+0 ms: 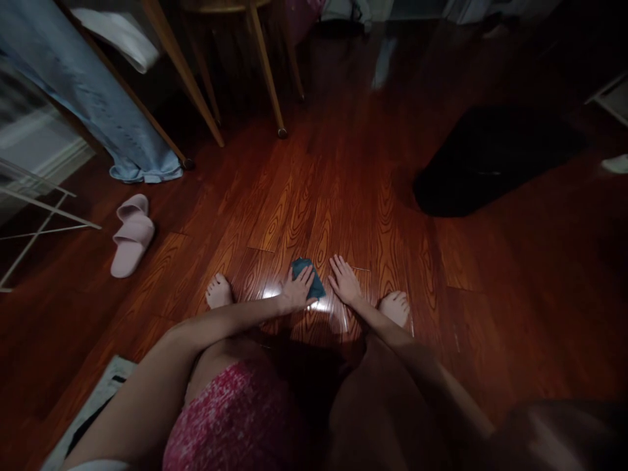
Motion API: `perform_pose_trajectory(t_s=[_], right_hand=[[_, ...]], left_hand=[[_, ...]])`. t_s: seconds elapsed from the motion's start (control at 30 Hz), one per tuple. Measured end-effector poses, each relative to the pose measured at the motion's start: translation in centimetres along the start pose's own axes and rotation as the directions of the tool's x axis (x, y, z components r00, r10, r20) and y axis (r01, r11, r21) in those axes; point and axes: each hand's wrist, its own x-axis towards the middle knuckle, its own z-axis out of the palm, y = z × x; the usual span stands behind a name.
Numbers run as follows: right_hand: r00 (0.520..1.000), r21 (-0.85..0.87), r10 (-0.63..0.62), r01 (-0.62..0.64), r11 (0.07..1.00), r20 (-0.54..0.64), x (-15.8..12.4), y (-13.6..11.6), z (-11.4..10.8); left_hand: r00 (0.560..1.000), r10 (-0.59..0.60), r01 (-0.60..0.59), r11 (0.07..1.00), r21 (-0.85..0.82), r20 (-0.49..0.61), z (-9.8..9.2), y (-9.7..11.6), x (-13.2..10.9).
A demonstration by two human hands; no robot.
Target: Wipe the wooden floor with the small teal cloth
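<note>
A small dark teal cloth (316, 286) lies on the glossy wooden floor (294, 196) between my bare feet. My left hand (297, 290) rests on its left part, palm down with the fingers spread over it. To the right, my right hand (346, 282) is flat on or just over the bare boards, fingers stretched out and nothing in them. A narrow gap separates that hand from the cloth. Under my left palm, part of the cloth is hidden.
Pink slippers (132, 235) lie at the left, beside a white wire rack (49, 216). Blue jeans (132, 131) hang down to the floor near wooden chair legs (267, 72). A large black object (490, 163) stands at the right. Behind my left leg is a pale mat (115, 374).
</note>
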Motion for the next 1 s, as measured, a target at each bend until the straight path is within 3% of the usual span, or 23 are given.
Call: perform_pose_trajectory(t_s=[0.13, 0.37, 0.43, 0.57, 0.67, 0.73, 0.9, 1.0], right_hand=[[1.0, -0.004, 0.005, -0.005, 1.0, 0.0, 0.2, -0.2, -0.1], [1.0, -0.008, 0.003, -0.003, 1.0, 0.009, 0.2, -0.1, -0.4], [1.0, -0.007, -0.003, 0.003, 1.0, 0.007, 0.2, -0.1, -0.4], [1.0, -0.004, -0.006, 0.006, 1.0, 0.008, 0.2, 0.1, -0.5], [1.0, -0.003, -0.001, 0.001, 1.0, 0.009, 0.2, 0.1, -0.4], [1.0, 0.001, -0.003, 0.003, 1.0, 0.006, 0.2, 0.2, -0.4], [1.0, 0.019, -0.004, 0.004, 1.0, -0.002, 0.3, 0.3, -0.4], [1.0, 0.02, 0.003, -0.004, 1.0, 0.012, 0.2, 0.2, -0.7]], left_hand=[[0.999, 0.047, -0.047, 0.998, 0.033, -0.004, 1.4, 0.6, -1.2], [0.999, 0.041, -0.039, 0.996, 0.086, -0.018, 1.5, -0.8, 1.2], [0.999, -0.014, 0.017, 0.997, 0.079, -0.034, 1.3, -2.2, 1.7], [0.962, -0.269, 0.27, 0.963, 0.009, -0.05, 1.5, -5.4, 1.6], [0.935, -0.355, 0.355, 0.935, -0.014, -0.017, 1.8, -6.1, 0.7], [0.948, -0.319, 0.319, 0.948, -0.018, 0.013, 2.0, -5.4, -0.2], [0.995, -0.09, 0.091, 0.995, -0.039, 0.043, 1.7, -2.8, -1.4], [0.997, -0.074, 0.074, 0.997, -0.012, 0.029, 1.4, -2.4, -1.0]])
